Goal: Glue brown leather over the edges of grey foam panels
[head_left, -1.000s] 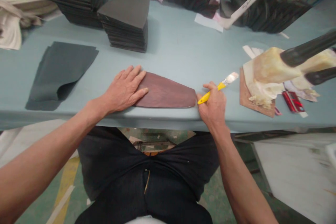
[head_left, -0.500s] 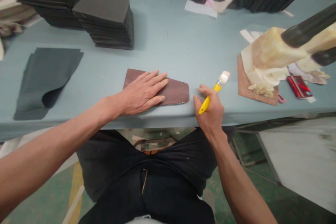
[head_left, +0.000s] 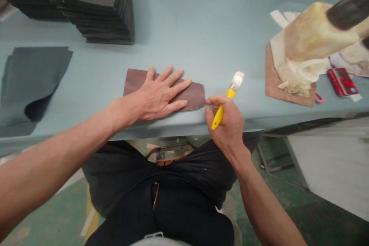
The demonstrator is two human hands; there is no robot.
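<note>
A brown leather piece (head_left: 194,93) lies flat near the front edge of the pale blue table (head_left: 184,38). My left hand (head_left: 160,94) rests on it palm down, fingers spread out. Just right of the piece's narrow end, my right hand (head_left: 226,123) is closed round the yellow handle of a small brush (head_left: 227,98). Its whitish bristles point up and away over the table. The thumb and forefinger touch the piece's right corner.
A glue-caked container (head_left: 308,42) with dark handles sits on a brown scrap at the right, a red object (head_left: 343,81) beside it. Stacks of dark cut pieces (head_left: 92,4) stand at the back left. A dark grey sheet (head_left: 31,80) lies at the left.
My left hand slid further right over the brown piece. My right hand with the brush drew in toward the piece's right end. The view tilted down and forward.
</note>
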